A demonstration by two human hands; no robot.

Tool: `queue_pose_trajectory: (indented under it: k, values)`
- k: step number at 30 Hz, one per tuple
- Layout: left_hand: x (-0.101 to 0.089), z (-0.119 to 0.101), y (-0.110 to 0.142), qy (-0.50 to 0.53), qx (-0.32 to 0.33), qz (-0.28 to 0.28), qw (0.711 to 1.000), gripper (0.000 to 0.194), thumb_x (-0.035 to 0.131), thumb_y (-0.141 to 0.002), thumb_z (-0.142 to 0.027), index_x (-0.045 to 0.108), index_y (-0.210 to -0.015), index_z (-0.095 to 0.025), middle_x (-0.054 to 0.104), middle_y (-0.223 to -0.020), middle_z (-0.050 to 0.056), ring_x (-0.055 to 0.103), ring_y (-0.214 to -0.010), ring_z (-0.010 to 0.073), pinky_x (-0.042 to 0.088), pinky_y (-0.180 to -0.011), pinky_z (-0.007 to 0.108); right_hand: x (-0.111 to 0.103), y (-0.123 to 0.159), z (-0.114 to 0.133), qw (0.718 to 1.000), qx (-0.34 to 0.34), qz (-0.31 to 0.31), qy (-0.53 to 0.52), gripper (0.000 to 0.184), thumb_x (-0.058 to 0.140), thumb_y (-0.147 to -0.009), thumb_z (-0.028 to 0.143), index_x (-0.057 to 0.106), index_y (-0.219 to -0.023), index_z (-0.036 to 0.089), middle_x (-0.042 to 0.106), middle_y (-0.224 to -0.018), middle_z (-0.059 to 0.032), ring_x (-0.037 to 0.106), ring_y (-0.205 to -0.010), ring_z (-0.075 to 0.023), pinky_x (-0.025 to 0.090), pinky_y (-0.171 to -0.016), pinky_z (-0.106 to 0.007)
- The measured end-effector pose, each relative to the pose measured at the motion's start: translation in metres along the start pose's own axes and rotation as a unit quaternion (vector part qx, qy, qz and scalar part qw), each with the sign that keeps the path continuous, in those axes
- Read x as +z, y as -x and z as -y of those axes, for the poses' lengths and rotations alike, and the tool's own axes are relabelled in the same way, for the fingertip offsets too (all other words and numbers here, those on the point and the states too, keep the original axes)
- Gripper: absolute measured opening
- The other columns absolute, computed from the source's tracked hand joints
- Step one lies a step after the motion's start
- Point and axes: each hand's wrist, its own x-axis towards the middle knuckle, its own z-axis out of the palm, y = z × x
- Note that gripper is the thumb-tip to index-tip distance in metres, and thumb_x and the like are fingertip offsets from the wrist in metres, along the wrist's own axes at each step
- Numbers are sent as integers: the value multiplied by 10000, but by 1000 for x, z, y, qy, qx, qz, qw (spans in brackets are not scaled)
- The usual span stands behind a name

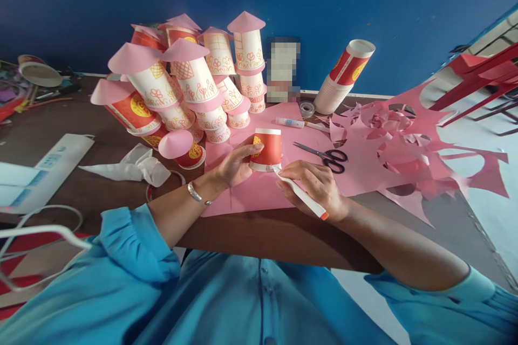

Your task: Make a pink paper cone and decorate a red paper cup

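My left hand (238, 163) is closed around a red paper cup (270, 146) with a yellow emblem and white edges. In my right hand (313, 186) is a slim white marker (303, 199) with an orange end, gripped between thumb and fingers. Its tip meets the cup's lower white edge, or comes very close to it. Beneath both hands lies a sheet of pink paper (251, 197). Scissors with dark handles (334, 161) rest on that paper beside my right hand, and a white tube with a blue label (289, 122) lies behind the cup.
Stacked paper cups with pink cone tops (186, 49) stand at the back left, many with drawn flowers. A tall cup stack (334, 91) leans at the back right near a tape roll (307, 109). Cut pink scraps (404, 140) spread rightward. Crumpled white tissue (140, 164) lies left.
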Motion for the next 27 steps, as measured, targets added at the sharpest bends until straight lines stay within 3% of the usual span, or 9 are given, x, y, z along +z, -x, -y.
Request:
queue_pose_trajectory:
  k: [18, 27]
  values:
    - [1, -1, 0, -18, 6, 6, 1000, 432, 842, -892, -462, 775, -1213, -181, 833, -1101, 100, 800, -1073, 317, 612, -925, 426, 1, 1, -3, 1000, 1, 2, 14, 146, 690, -1048, 131, 644, -1133, 240, 798, -860, -15, 791, -729, -186, 604, -655, -276]
    - [2, -1, 0, -11, 1, -2, 1000, 424, 866, -876, -461, 769, -1184, -187, 836, -1090, 89, 792, -999, 273, 614, -913, 401, 1, -1, -3, 1000, 13, -8, 19, 172, 700, -1026, 106, 623, -1085, 247, 784, -825, -1, 755, -658, -169, 574, -616, -265]
